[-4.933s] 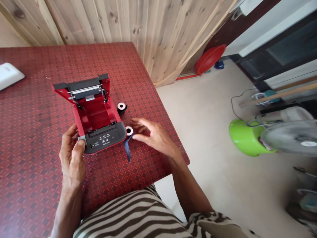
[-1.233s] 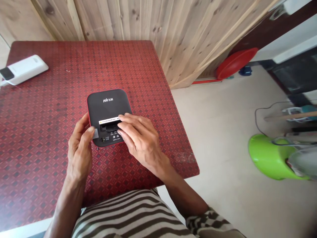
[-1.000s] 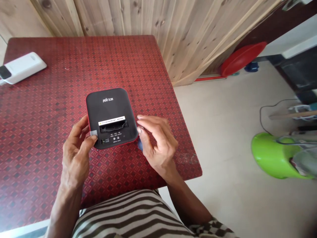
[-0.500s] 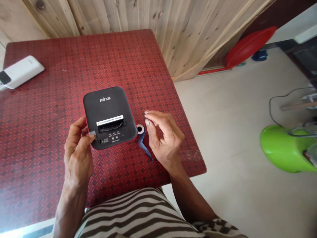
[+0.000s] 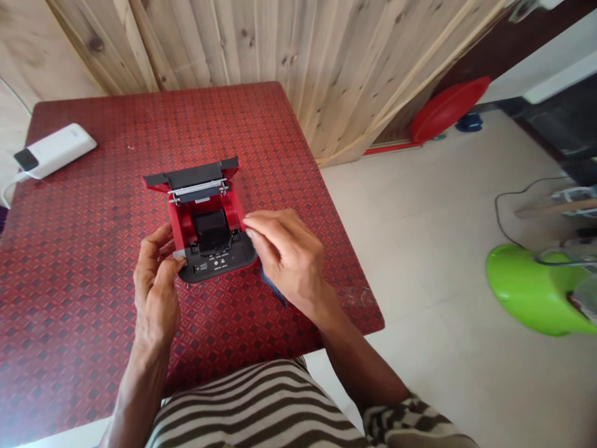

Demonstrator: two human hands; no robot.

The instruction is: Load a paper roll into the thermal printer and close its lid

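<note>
Left fingers: left hand (image 5: 157,292) clamped on the front left corner of the box-shaped red-and-black plastic printer (image 5: 233,261), thumb on top.
Right fingers: right hand (image 5: 293,255) has thumb and forefinger close together at the printer's right wall; cannot tell whether they grip it.
Obscured: right hand partly hides the dark-blue strip (image 5: 274,289) right of the printer.
Change: half a second ago, black-topped lid (image 5: 203,175) lay flat; now raised, baring the glossy black roll (image 5: 212,230) inside.
Wrists: both forearms reach from the printer's near side, right one slanting inward.
Printer location: on red patterned table (image 5: 93,298).
</note>
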